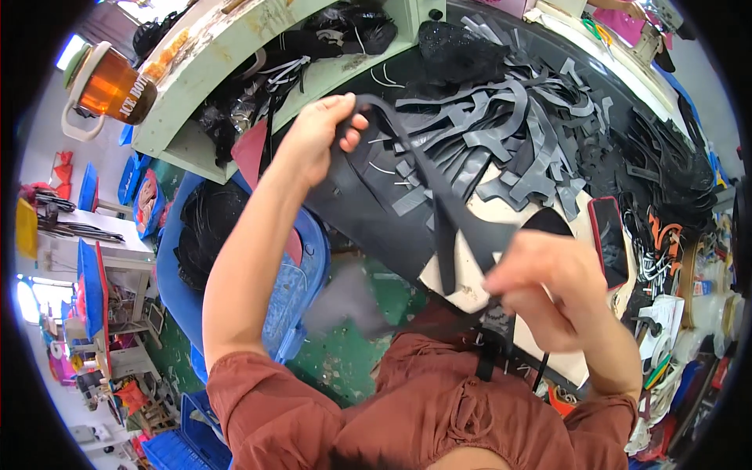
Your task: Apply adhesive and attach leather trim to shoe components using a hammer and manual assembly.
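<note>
My left hand [317,137] is raised at the upper middle, its fingers closed on one end of a long black strip of sheet material [427,168]. The strip loops over those fingers and slants down toward my right hand [556,282]. That hand is blurred by motion, its thumb and fingers pinched together at the strip's lower part. A narrow tail of the strip hangs over a pale board [462,286]. Below my left hand, a smeared dark grey piece [345,301] shows in front of the green floor; what holds it, if anything, cannot be made out.
Cut grey pieces [525,133] lie heaped on the dark table. A red-edged phone [609,239] rests at the right, near bundled black strips [670,164]. A blue tub [301,313] stands left below the table. An amber drink jug [110,90] is on the pale green shelf.
</note>
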A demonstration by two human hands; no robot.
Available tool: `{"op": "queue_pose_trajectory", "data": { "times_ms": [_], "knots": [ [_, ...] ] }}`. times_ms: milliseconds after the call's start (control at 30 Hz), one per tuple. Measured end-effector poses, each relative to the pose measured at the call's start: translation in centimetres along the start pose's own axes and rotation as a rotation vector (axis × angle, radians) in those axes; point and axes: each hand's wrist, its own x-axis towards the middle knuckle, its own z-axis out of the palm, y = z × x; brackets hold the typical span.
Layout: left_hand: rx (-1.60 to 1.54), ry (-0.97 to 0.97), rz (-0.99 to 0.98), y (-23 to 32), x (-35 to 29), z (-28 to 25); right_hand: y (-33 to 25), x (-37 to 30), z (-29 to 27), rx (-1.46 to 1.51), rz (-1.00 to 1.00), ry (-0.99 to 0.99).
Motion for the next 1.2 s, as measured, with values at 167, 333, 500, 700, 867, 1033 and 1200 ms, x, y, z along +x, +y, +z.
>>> {"op": "queue_pose_trajectory", "data": {
  "times_ms": [167,333,500,700,867,1033,1200],
  "knots": [
    [0.334,0.220,0.031,-5.3,10.7,-9.5,-4.4,-5.0,-2.5,-0.154,0.161,-0.153],
    [1.599,0.716,0.335,-5.3,10.7,-13.1,-7.2,-6.8,-4.7,-0.189,0.353,-0.379],
    [0.767,0.098,0.724,-5.2,4.2,5.9,1.2,-8.5,-4.7,-0.237,0.650,0.053],
    [0.279,-0.561,0.219,-9.9,-5.1,18.6,5.1,-9.0,-4.4,-0.299,0.756,0.259],
    [0.679,-0.334,0.785,-6.7,-8.4,18.7,8.5,-15.4,-7.9,-0.601,0.725,0.506],
    [0.883,-0.705,1.106,-0.6,-15.8,18.8,8.0,-17.7,-5.0,-0.536,0.695,0.362],
    [0.416,-0.838,1.115,-0.6,-18.8,19.7,2.0,-20.2,-2.8,-0.817,0.265,0.459]
  ]
}}
